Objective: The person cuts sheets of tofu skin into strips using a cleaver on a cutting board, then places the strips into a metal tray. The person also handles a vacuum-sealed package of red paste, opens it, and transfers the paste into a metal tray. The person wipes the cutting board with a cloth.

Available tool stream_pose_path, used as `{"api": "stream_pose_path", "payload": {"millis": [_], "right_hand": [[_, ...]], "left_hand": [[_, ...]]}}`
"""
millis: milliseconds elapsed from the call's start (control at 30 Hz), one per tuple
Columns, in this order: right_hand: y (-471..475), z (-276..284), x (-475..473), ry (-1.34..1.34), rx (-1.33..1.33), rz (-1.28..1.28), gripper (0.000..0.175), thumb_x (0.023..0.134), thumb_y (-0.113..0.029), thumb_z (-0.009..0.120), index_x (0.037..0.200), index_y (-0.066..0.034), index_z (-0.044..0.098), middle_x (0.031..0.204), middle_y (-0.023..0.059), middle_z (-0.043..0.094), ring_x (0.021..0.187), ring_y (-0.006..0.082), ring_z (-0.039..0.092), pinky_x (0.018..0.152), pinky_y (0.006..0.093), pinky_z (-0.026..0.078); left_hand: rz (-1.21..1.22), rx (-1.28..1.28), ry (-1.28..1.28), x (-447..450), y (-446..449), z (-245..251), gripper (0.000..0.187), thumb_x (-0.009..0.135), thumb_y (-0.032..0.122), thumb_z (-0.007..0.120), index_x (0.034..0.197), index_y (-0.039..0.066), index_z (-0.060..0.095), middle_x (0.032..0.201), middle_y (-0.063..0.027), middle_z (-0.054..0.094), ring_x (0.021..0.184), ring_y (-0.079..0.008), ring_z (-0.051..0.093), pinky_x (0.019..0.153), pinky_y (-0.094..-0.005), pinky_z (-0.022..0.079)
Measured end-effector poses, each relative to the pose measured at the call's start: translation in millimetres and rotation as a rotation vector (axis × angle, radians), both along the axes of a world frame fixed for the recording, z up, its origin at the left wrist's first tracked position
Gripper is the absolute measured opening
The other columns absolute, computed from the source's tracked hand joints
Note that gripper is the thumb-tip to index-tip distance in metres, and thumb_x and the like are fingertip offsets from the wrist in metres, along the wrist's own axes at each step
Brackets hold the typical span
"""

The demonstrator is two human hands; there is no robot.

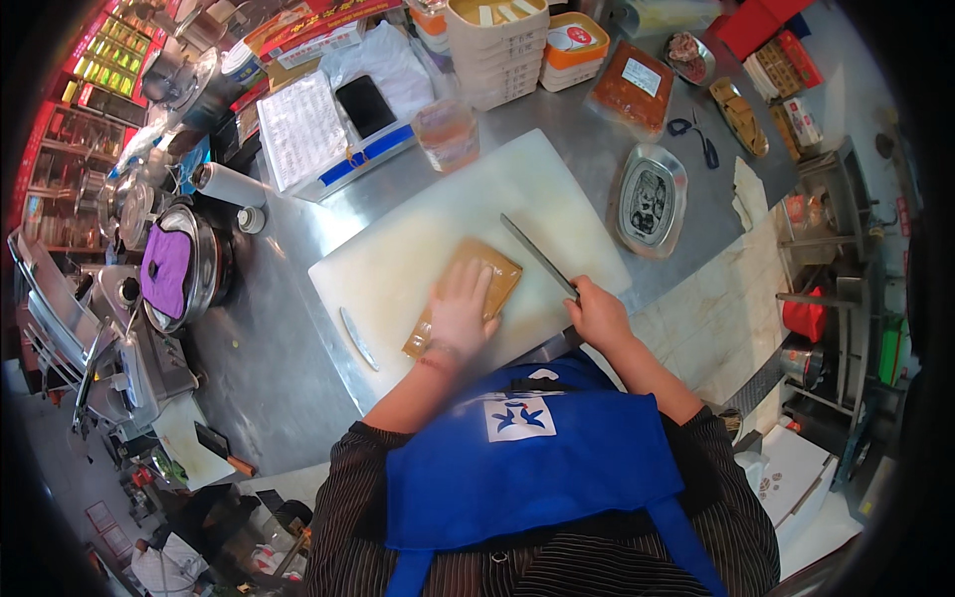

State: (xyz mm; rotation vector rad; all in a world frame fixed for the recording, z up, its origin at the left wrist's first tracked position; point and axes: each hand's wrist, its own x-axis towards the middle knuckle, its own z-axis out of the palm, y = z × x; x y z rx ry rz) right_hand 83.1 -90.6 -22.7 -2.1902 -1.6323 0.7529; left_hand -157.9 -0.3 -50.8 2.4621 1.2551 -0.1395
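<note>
A brown, flat food packet in clear plastic (504, 282) lies on a white plastic cutting board (403, 254). My left hand (460, 306) presses down on the packet with its palm and fingers, without visibly gripping it. In my right hand (599, 312) is the handle of a knife (539, 254), whose narrow blade points up and away over the board's right half, apart from the packet. The handle is mostly hidden by my fingers.
Right of the board are a foil-look tray (651, 200), dark scissors (705, 139) and a red-brown sealed food pack (631, 88). Beyond it stand a plastic cup (445, 134), stacked containers (496, 56) and a box with a phone (365, 106). A lidded pot (198, 261) and a white bottle (231, 185) are left.
</note>
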Motion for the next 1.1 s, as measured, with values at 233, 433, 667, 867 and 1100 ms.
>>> {"api": "stream_pose_path", "payload": {"millis": [233, 433, 667, 867, 1100], "right_hand": [[6.9, 9.3, -39.7, 0.116, 0.122, -0.006, 0.027, 0.091, -0.021, 0.065, 0.111, -0.0050, 0.059, 0.089, 0.0180, 0.070, 0.082, 0.0382, 0.068, 0.074, 0.0475, 0.053], [5.1, 13.2, -58.4, 0.089, 0.080, 0.197, 0.023, 0.092, -0.022, 0.064, 0.108, -0.0070, 0.057, 0.096, 0.0155, 0.067, 0.085, 0.0377, 0.065, 0.072, 0.0464, 0.052], [3.2, 8.3, -57.8, 0.068, 0.075, 0.257, 0.020, 0.092, -0.021, 0.063, 0.105, -0.0074, 0.057, 0.094, 0.0156, 0.066, 0.084, 0.0377, 0.065, 0.072, 0.0474, 0.052], [12.0, 6.1, -56.6, 0.047, 0.023, 0.248, 0.020, 0.092, -0.021, 0.063, 0.105, -0.0073, 0.058, 0.094, 0.0154, 0.066, 0.085, 0.0379, 0.065, 0.072, 0.0476, 0.052], [15.4, 21.9, -47.5, 0.035, 0.073, 0.250, 0.025, 0.090, -0.022, 0.065, 0.109, -0.0075, 0.058, 0.096, 0.0153, 0.067, 0.086, 0.0375, 0.066, 0.073, 0.0464, 0.053]], "left_hand": [[-0.037, 0.059, -0.047, 3.9, 9.6, -9.9, 0.083, 0.086, 0.036, 0.070, 0.153, 0.008, 0.031, 0.162, -0.0144, 0.026, 0.152, -0.0319, 0.021, 0.119, -0.0577, 0.019], [0.482, 0.224, -0.560, -51.0, 48.9, 11.5, 0.064, 0.086, 0.003, 0.062, 0.147, 0.001, 0.041, 0.148, -0.0208, 0.046, 0.135, -0.0364, 0.045, 0.115, -0.0432, 0.035], [-0.088, 0.238, -0.327, -47.4, 94.7, 53.8, 0.036, 0.074, -0.004, 0.063, 0.108, 0.010, 0.063, 0.123, -0.0097, 0.062, 0.119, -0.0325, 0.056, 0.100, -0.0429, 0.046], [-0.277, 0.232, -0.034, -19.8, 107.6, 48.9, 0.016, 0.076, 0.005, 0.067, 0.089, 0.015, 0.065, 0.103, -0.0023, 0.065, 0.100, -0.0255, 0.062, 0.085, -0.0391, 0.049], [-0.329, 0.266, 0.193, -15.7, 118.3, 33.2, 0.008, 0.079, 0.010, 0.066, 0.085, 0.016, 0.068, 0.092, -0.0032, 0.066, 0.088, -0.0256, 0.065, 0.079, -0.0366, 0.052]]}}
